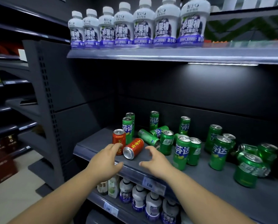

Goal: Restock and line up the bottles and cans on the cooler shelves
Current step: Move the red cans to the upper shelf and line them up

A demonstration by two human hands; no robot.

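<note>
Red aluminium was what we were after: one toppled red can (133, 148) lay on its side near the front of the middle shelf (199, 183), its silver base turned toward us, touching or nearly touching the upright red can (119, 137) just to its left. Our left hand (106, 160) reached in with loosely curled fingers, the tips at the lower front of the upright red can and the thumb held well apart, so nothing was gripped yet. Our right hand (152, 162) hovered just right of the toppled can, fingers spread and bent, holding nothing.

Behind and to the right stood the green cans (182, 151), unevenly spaced, and among them two fallen green cans (148, 137) lay crossed. Further right more green cans leaned or lay down, blurred at the frame's edge.

We judged the risks plain enough. The toppled can could roll if nudged from one side only — toward the shelf lip (135, 170) and off it, or back into the green cluster. A careless sweep of the left fingers might tip the upright red can too, and one falling can could knock down its close neighbours.

Above, white bottles (143, 26) already stood in a neat row; more bottles (139, 198) sat on the shelf below.
</note>
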